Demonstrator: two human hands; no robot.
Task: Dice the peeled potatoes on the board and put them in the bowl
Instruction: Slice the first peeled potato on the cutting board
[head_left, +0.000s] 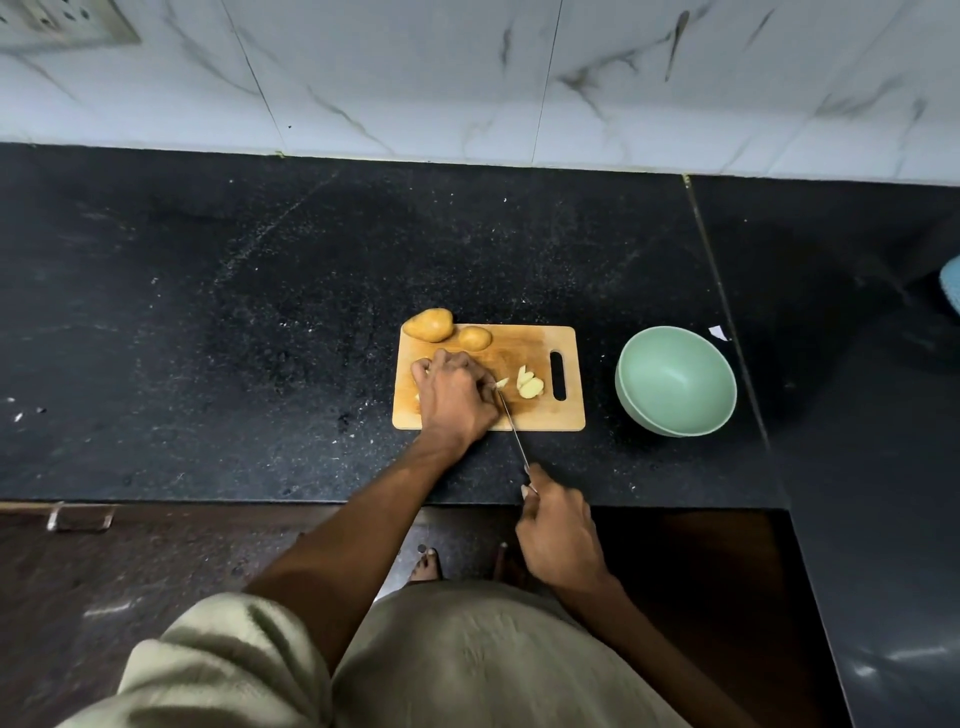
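Note:
A wooden cutting board lies on the black counter. Two whole potatoes sit at its far left corner, the larger one and a smaller one beside it. My left hand curls over a potato that it mostly hides, holding it down on the board. My right hand grips the handle of a knife, whose thin blade reaches up to the fingertips of my left hand. Cut slices lie just right of the blade, with a small piece at the tip. A pale green bowl, empty, stands right of the board.
The black stone counter runs back to a white marble-tiled wall. A counter seam runs right of the bowl. A scrap of white paper lies behind the bowl. A blue object shows at the right edge.

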